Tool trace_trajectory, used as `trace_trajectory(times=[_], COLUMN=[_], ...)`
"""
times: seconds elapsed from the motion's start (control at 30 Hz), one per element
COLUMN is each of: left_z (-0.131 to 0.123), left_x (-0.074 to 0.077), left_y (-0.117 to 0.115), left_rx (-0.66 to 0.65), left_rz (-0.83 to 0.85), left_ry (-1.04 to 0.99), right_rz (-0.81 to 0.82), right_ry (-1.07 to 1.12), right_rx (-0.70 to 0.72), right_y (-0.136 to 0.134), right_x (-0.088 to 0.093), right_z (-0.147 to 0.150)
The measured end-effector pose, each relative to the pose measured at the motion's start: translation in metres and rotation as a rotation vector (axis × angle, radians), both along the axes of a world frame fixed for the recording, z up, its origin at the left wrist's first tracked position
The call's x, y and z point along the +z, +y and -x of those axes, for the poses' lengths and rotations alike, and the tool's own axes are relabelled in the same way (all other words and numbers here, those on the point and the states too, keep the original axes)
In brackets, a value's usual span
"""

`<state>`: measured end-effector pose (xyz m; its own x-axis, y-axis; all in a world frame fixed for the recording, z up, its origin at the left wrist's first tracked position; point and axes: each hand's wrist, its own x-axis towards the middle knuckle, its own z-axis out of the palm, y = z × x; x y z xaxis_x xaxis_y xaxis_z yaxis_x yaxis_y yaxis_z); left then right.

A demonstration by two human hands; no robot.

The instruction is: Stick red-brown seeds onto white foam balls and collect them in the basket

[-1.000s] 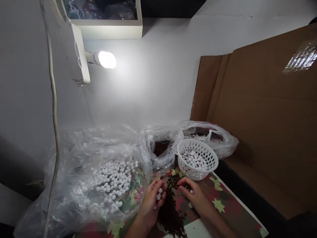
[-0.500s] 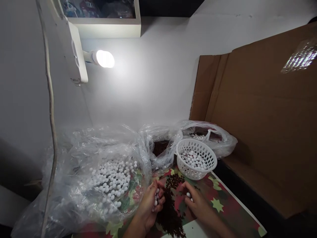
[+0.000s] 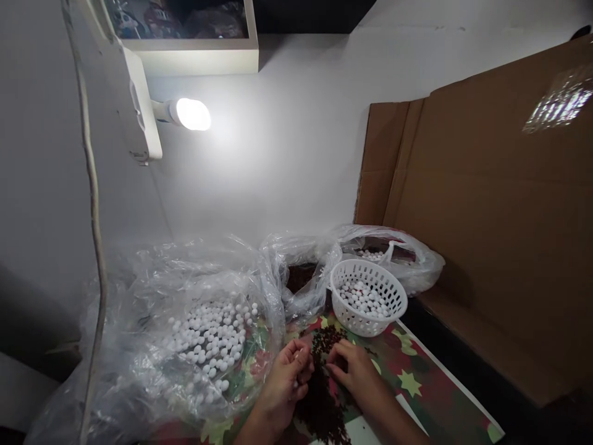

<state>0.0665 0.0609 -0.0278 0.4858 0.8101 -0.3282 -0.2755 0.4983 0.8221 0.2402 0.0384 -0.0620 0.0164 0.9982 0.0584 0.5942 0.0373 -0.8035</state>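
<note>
My left hand (image 3: 291, 378) is curled closed around small white balls, with only bits of white showing between the fingers. Facing it, my right hand (image 3: 354, 369) has thumb and fingers drawn together; whatever they hold is hidden. Under and between both hands lies a heap of small dark reddish-brown bits (image 3: 319, 408). Many loose white balls (image 3: 217, 330) lie to the left, in and on a clear plastic bag (image 3: 152, 296). Beyond my right hand stands a white slotted basket (image 3: 361, 324) with more white balls in it.
An open plastic bag (image 3: 301, 303) with dark contents stands behind the heap. Another bag (image 3: 424, 272) holds white balls behind the basket. Cardboard (image 3: 477, 185) rises at the right. A lit lamp (image 3: 192, 114) and a hanging cable (image 3: 95, 204) are at the left.
My right hand has moved left, closer to my left hand, and the white balls seen in it are now hidden. My left fingers have closed further over their balls.
</note>
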Motion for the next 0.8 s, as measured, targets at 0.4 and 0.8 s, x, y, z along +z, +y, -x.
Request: trace_trajectory(times=[0.4, 0.8], left_z=[-0.004, -0.004], left_x=[0.0, -0.004], left_y=[-0.001, -0.001], left_rx=[-0.081, -0.05], left_rz=[-0.115, -0.149], left_ry=[0.036, 0.123], right_rz=[-0.001, -0.052], right_ry=[0.718, 0.526], right_rx=[0.123, 0.104], right_y=[-0.012, -0.01], right_x=[0.018, 0.022], right_z=[0.003, 0.01])
